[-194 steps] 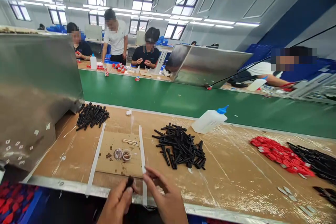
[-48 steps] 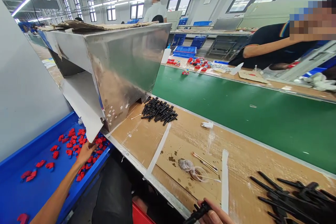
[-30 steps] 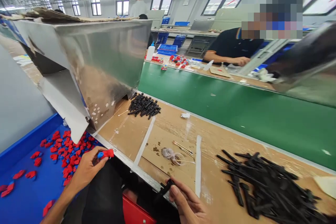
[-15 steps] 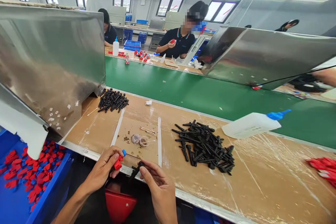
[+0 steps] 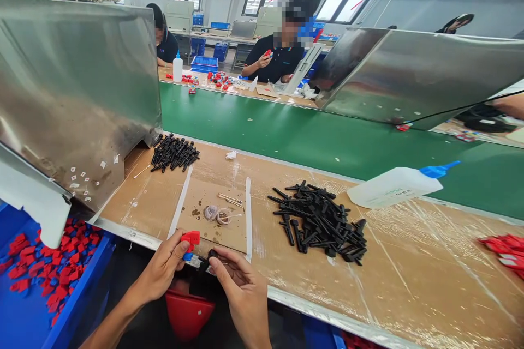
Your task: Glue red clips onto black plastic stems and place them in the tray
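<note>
Over the near bench edge, my left hand [image 5: 162,266] is closed on a small red and blue plastic piece [image 5: 191,240], its red part up and the blue part below. Close beside it, my right hand [image 5: 241,283] pinches a black plastic rod [image 5: 203,265] between thumb and fingers. The rod's lower end is hard to make out against the dark gap. A narrow space separates the two pieces. Beyond my hands lie two small round dishes [image 5: 210,212] and several cotton swabs [image 5: 230,200] on a cardboard sheet [image 5: 204,185] taped at its sides.
A large pile of black rods [image 5: 317,221] lies right of the sheet, a smaller pile [image 5: 175,152] at left. A white squeeze bottle [image 5: 388,188] lies behind. A blue bin [image 5: 20,305] holds red and blue pieces. Metal panels [image 5: 82,98] flank the green belt [image 5: 254,120]; a co-worker [image 5: 278,60] sits opposite.
The red and blue piece has been turned in my left hand: its blue part was at the top and now points down. My right hand has shifted slightly left with the rod.
</note>
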`<state>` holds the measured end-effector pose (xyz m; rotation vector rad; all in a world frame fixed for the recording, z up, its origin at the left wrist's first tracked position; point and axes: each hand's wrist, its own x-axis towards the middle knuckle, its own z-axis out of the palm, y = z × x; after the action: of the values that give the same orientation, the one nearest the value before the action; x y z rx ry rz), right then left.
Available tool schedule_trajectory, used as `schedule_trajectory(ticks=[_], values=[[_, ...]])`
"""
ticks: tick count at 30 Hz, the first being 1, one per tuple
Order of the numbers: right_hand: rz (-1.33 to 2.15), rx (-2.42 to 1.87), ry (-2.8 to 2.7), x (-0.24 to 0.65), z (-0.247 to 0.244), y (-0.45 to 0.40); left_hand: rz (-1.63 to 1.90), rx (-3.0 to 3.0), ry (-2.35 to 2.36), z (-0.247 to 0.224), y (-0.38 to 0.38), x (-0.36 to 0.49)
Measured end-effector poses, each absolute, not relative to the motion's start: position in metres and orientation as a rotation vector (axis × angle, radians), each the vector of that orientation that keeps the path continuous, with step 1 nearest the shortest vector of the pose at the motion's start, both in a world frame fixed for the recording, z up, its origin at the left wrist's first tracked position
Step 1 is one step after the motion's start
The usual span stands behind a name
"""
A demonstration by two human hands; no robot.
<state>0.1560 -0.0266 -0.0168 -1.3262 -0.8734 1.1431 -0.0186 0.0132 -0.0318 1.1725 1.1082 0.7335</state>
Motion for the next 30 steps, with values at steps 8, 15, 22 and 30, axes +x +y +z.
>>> schedule_trajectory(ticks=[8, 15, 22, 30], values=[[1.213, -1.313, -0.864, 0.154, -0.026, -0.029, 0.732, 1.381, 1.078, -0.024, 0.013, -0.008], [1.252, -1.288, -0.803, 0.153, -0.023, -0.025, 0.712, 1.276, 0.931, -0.028, 0.016, 0.0], [1.371, -1.14, -0.918, 0.163, -0.029, -0.019, 0.496, 1.075, 0.626, -0.032, 0.026, -0.001], [1.259, -1.169, -0.971, 0.173, -0.035, -0.031, 0.588, 1.444, 0.754, -0.024, 0.018, 0.003]])
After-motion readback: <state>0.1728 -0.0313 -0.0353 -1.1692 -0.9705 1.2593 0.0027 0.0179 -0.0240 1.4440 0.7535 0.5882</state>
